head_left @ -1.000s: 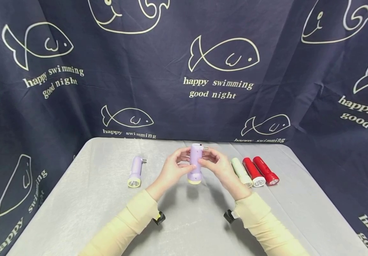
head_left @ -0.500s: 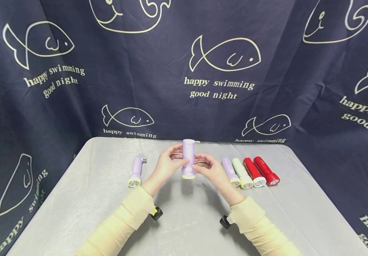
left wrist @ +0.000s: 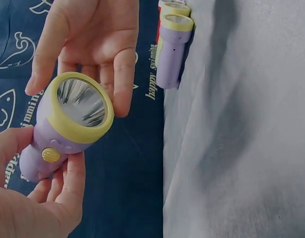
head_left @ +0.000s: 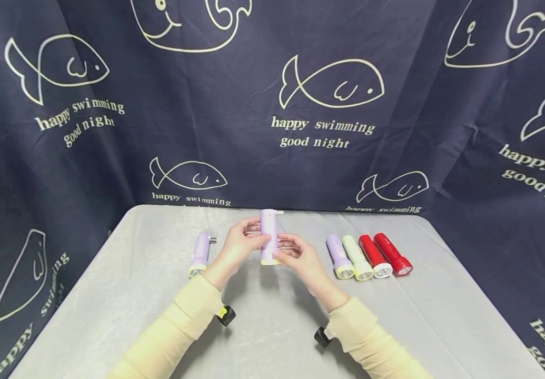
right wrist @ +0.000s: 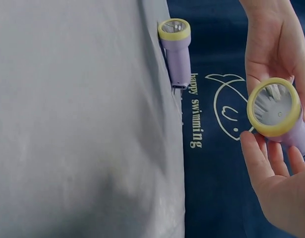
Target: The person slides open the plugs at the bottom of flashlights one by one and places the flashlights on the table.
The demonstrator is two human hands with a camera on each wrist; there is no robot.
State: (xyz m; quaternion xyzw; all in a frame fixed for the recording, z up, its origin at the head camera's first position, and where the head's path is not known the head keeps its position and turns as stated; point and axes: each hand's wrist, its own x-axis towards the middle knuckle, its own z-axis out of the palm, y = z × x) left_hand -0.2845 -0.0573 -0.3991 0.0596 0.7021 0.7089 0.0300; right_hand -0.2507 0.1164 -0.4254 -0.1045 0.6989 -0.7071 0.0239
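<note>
Raised above the table's far half is a purple flashlight (head_left: 268,223) with a yellow rim and metal plug prongs at its upper end. My left hand (head_left: 236,247) grips its body between thumb and fingers. In the left wrist view its lens (left wrist: 82,103) and yellow switch (left wrist: 51,154) show. My right hand (head_left: 304,263) is at the lamp's head, its fingers loosely extended; in the right wrist view a fingertip (right wrist: 249,139) meets the yellow rim. A second purple flashlight (head_left: 201,250) lies left of my left hand, its head partly behind the wrist.
On the right, side by side, lie a purple flashlight (head_left: 337,251), a pale green one (head_left: 356,258), a red one with a white head (head_left: 374,253) and an all-red one (head_left: 392,253). Behind the grey table (head_left: 272,337) hangs a dark blue fish-print curtain (head_left: 234,116).
Both hands and the held flashlight have shifted left. The purple flashlight in the right-hand row, earlier hidden behind my right hand, now shows fully.
</note>
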